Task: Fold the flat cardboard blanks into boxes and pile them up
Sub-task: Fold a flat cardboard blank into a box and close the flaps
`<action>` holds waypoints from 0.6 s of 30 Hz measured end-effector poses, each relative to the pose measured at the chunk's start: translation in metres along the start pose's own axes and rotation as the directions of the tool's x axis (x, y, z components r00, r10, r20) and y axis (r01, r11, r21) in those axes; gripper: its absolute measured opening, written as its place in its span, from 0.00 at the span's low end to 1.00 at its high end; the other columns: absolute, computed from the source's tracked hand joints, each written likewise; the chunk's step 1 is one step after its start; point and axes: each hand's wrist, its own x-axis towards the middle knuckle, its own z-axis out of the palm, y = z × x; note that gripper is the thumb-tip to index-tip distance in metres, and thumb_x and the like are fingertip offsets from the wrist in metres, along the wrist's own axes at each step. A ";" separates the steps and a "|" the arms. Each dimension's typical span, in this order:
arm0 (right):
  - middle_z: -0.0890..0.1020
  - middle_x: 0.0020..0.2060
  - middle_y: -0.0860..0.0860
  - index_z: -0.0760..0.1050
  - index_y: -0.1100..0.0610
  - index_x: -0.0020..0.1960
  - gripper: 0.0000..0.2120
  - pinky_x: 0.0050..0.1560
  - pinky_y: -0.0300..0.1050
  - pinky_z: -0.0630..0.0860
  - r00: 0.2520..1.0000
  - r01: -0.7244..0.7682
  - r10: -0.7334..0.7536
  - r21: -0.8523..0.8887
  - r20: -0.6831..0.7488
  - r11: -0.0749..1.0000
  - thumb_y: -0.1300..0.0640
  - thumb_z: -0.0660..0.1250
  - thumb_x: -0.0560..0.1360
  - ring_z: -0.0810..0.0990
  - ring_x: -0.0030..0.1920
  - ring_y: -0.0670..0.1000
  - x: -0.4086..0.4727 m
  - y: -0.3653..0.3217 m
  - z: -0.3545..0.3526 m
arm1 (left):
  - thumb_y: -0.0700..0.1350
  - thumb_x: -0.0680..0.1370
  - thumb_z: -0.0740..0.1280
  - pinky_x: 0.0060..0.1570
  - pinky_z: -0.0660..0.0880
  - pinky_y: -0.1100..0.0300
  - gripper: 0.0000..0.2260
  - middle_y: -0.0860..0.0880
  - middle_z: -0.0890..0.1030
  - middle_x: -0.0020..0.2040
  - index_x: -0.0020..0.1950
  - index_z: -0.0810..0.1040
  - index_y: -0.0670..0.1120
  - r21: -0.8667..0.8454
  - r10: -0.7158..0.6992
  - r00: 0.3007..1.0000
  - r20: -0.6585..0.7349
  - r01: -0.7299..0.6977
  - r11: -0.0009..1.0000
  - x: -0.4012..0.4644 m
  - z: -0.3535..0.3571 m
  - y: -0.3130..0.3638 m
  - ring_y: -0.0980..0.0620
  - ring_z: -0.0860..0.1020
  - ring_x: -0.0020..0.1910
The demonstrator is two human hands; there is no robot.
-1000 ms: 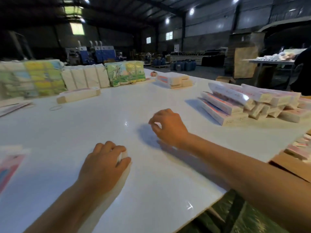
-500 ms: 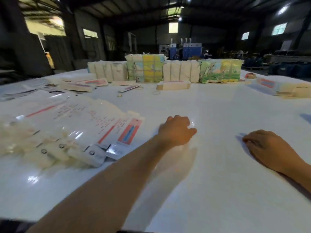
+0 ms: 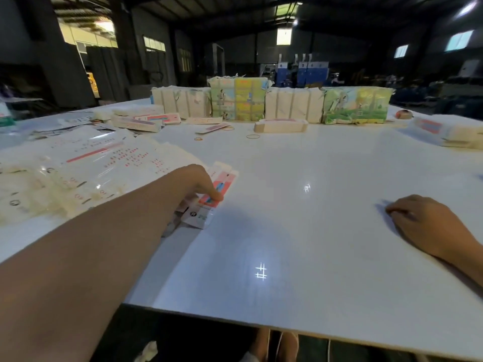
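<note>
A flat cardboard blank [image 3: 226,178] with pink and blue print lies on top of a spread of blanks at the left of the white table [image 3: 300,231]. My left hand [image 3: 200,182] reaches over it, and its fingertips press down on the printed face. Whether the thumb is under the blank is hidden. My right hand [image 3: 424,226] rests on the bare table at the right, fingers loosely curled, holding nothing. One folded box [image 3: 281,125] stands at the far middle of the table.
Clear plastic sheets and more blanks [image 3: 86,165] cover the left side. Folded boxes lie at the far left [image 3: 146,122] and far right [image 3: 444,131]. Wrapped bundles [image 3: 237,100] line the back edge. Rubber bands [image 3: 253,136] lie loose. The table's front edge is near me.
The view has swung left. My left hand has moved left off the bare table onto the printed blank. My right hand has stayed resting on the table.
</note>
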 end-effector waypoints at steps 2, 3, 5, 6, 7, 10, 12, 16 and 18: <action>0.81 0.41 0.62 0.81 0.63 0.39 0.06 0.44 0.52 0.73 1.000 -0.009 0.009 0.005 -0.014 1.000 0.69 0.66 0.71 0.79 0.41 0.63 0.000 -0.002 -0.003 | 0.51 0.66 0.79 0.41 0.71 0.51 0.34 0.41 0.74 0.54 0.62 0.66 0.39 -0.137 -0.064 0.997 0.052 0.070 0.988 0.001 -0.001 0.002 0.44 0.73 0.46; 0.81 0.41 0.62 0.81 0.64 0.39 0.06 0.44 0.52 0.72 1.000 -0.016 0.016 0.010 -0.015 1.000 0.69 0.66 0.72 0.79 0.42 0.63 -0.001 -0.003 -0.003 | 0.49 0.67 0.78 0.43 0.72 0.50 0.30 0.41 0.74 0.53 0.60 0.66 0.39 -0.161 -0.075 0.995 0.061 0.084 0.983 0.001 -0.001 0.003 0.43 0.74 0.48; 0.81 0.41 0.63 0.81 0.66 0.39 0.07 0.43 0.51 0.71 1.000 -0.023 0.023 0.011 -0.015 1.000 0.69 0.65 0.72 0.78 0.41 0.63 -0.003 -0.005 -0.003 | 0.45 0.70 0.75 0.48 0.72 0.53 0.20 0.43 0.74 0.45 0.52 0.68 0.39 -0.090 -0.054 0.998 -0.044 0.050 0.995 0.001 -0.002 0.006 0.42 0.76 0.53; 0.81 0.41 0.63 0.80 0.66 0.39 0.07 0.42 0.49 0.69 1.000 -0.021 0.021 0.010 -0.018 1.000 0.69 0.65 0.73 0.78 0.41 0.63 -0.003 -0.005 -0.004 | 0.43 0.73 0.72 0.47 0.71 0.55 0.14 0.44 0.72 0.40 0.50 0.70 0.39 -0.063 -0.028 0.991 -0.128 0.020 0.998 0.002 -0.005 0.009 0.42 0.76 0.55; 0.81 0.40 0.63 0.80 0.67 0.39 0.07 0.42 0.48 0.68 1.000 -0.016 0.016 0.010 -0.020 1.000 0.68 0.65 0.73 0.78 0.41 0.63 -0.003 -0.006 -0.005 | 0.40 0.76 0.67 0.46 0.70 0.56 0.08 0.46 0.70 0.37 0.51 0.73 0.38 -0.087 0.005 0.980 -0.200 -0.023 0.996 0.002 -0.008 0.012 0.41 0.76 0.57; 0.81 0.39 0.64 0.80 0.68 0.39 0.08 0.42 0.49 0.69 1.000 -0.014 0.014 0.012 -0.008 1.000 0.67 0.64 0.74 0.78 0.41 0.63 -0.003 -0.008 -0.007 | 0.36 0.79 0.57 0.46 0.69 0.55 0.13 0.41 0.75 0.39 0.60 0.74 0.32 -0.276 0.106 0.953 -0.284 -0.187 0.943 0.000 -0.018 0.032 0.36 0.75 0.58; 0.81 0.39 0.64 0.80 0.68 0.39 0.09 0.43 0.48 0.67 1.000 -0.027 0.027 0.017 -0.005 1.000 0.66 0.64 0.75 0.78 0.41 0.63 -0.004 -0.010 -0.009 | 0.36 0.79 0.56 0.49 0.74 0.52 0.14 0.36 0.78 0.53 0.60 0.74 0.32 -0.323 0.179 0.936 -0.304 -0.278 0.905 -0.011 -0.015 0.058 0.36 0.76 0.57; 0.81 0.43 0.61 0.81 0.65 0.43 0.09 0.46 0.47 0.69 0.998 -0.056 0.056 0.013 0.008 0.998 0.64 0.63 0.75 0.78 0.45 0.62 -0.004 -0.014 -0.012 | 0.45 0.81 0.58 0.41 0.77 0.57 0.12 0.43 0.79 0.54 0.57 0.78 0.42 -0.242 0.434 0.870 -0.233 -0.484 0.841 -0.039 0.024 0.110 0.46 0.80 0.45; 0.80 0.43 0.60 0.80 0.65 0.41 0.08 0.46 0.49 0.70 0.997 -0.066 0.066 0.009 0.041 0.998 0.64 0.63 0.75 0.77 0.46 0.61 -0.003 -0.014 -0.013 | 0.48 0.82 0.56 0.40 0.79 0.58 0.11 0.47 0.79 0.51 0.52 0.77 0.47 -0.221 0.533 0.827 -0.177 -0.561 0.798 -0.051 0.053 0.126 0.49 0.80 0.40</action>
